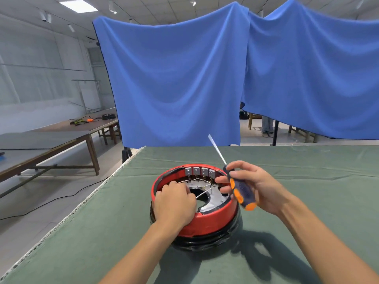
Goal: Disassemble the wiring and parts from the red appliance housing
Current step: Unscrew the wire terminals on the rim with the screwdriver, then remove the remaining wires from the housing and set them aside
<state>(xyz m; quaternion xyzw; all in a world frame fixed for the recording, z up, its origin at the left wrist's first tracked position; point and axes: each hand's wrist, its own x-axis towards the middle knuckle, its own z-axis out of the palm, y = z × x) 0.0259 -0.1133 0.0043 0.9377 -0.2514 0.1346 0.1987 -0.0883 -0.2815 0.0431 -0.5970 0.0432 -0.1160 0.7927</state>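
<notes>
While the far-left side tables (61, 130) carry cables and a dark ring, the work sits centre on a green cloth table (102, 232). L hand (174, 203) reaches into the red housing (207, 223) from the near-left rim, fingers curled down among the white wires (202, 193); looks like it pinches one, but fingertips are hidden so can't tell for sure. Housing is a round red ring, open side up, on a black base (205, 241) touching the cloth. Inside: metal plate (215, 198) w/ a big centre hole, and four grey terminal blocks (200, 171) in a row on the far inner wall, wires running down from them. R hand (254, 187) is just right of the housing, above the rim, fingers & thumb wrapped round a screwdriver (241, 191) w/ blue-orange handle; shaft tilts up and left, tip in the air, not touching anything. Blue cloth (205, 78) hangs behind the table.
</notes>
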